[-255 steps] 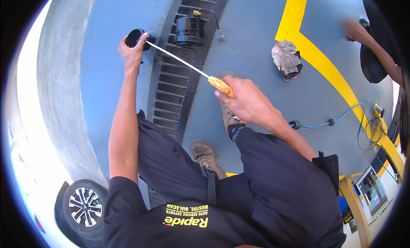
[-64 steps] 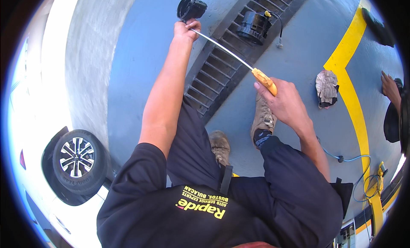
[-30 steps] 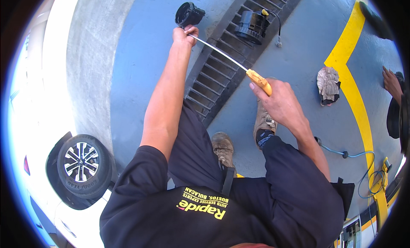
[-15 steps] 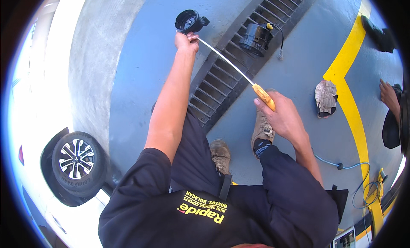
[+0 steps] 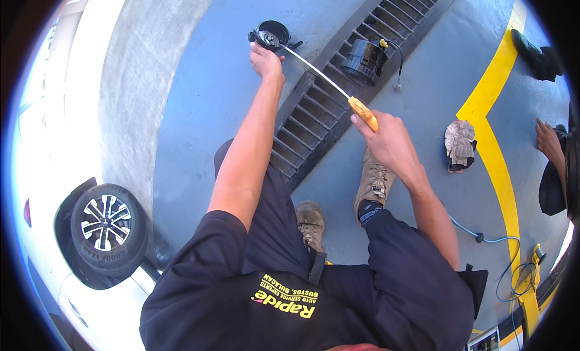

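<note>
My left hand (image 5: 266, 56) reaches far forward and grips a round black cup-shaped part (image 5: 272, 34) against the blue floor. My right hand (image 5: 386, 139) is closed on the orange handle of a long screwdriver (image 5: 326, 82). Its thin metal shaft runs up and left, with the tip inside the black part by my left hand. Below me, both of my boots stand beside the floor grate.
A long metal drain grate (image 5: 320, 103) crosses the blue floor diagonally. On it sits a black cylindrical part (image 5: 364, 60) with a wire. A crumpled rag (image 5: 460, 144) lies by the yellow floor line (image 5: 492, 151). Another person's hand (image 5: 548, 142) is at right. A car wheel (image 5: 106, 227) is at lower left.
The view has swung a little and the part now sits higher in frame. Both hands keep their grip, and the screwdriver still points into the black part.
</note>
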Demonstrator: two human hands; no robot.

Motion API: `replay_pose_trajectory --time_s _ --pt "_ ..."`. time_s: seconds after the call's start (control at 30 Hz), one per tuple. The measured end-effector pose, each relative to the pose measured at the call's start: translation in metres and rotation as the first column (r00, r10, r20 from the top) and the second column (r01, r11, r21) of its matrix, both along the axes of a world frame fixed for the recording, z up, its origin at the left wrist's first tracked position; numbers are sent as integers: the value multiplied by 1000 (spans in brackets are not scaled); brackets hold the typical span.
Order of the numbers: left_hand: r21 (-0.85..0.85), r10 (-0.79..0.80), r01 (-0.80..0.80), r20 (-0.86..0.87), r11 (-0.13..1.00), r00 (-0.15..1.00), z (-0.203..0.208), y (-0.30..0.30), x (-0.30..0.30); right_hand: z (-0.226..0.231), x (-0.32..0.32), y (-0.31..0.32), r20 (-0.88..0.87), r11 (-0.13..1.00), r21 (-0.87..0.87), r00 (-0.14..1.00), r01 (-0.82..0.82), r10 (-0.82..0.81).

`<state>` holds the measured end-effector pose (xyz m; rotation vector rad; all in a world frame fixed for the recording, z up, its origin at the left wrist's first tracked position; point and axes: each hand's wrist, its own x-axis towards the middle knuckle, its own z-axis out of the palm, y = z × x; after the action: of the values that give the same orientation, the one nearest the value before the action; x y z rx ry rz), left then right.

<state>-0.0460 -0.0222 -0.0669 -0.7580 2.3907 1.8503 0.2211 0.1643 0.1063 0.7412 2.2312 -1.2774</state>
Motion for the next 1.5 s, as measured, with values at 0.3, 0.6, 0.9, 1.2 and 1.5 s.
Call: replay_pose_trajectory --time_s 0.3,0.6,0.9,1.2,1.5 --pt "-1 -70 70 -85 998 994 1 -4 2 -3 -7 -1 38 1000 15 999 -15 15" --pt "83 -107 110 -40 990 993 -3 -4 3 0 -13 5 43 998 45 998 -44 42" --pt "224 34 -51 79 973 996 -7 -27 -10 7 -21 16 13 994 86 998 -65 64" --pt "402 -51 3 107 916 993 -10 -50 -25 10 -30 6 -45 997 -7 996 -71 71" --pt "585 -137 -38 252 810 958 -20 -56 -37 5 -50 -1 -27 995 16 994 -102 102"
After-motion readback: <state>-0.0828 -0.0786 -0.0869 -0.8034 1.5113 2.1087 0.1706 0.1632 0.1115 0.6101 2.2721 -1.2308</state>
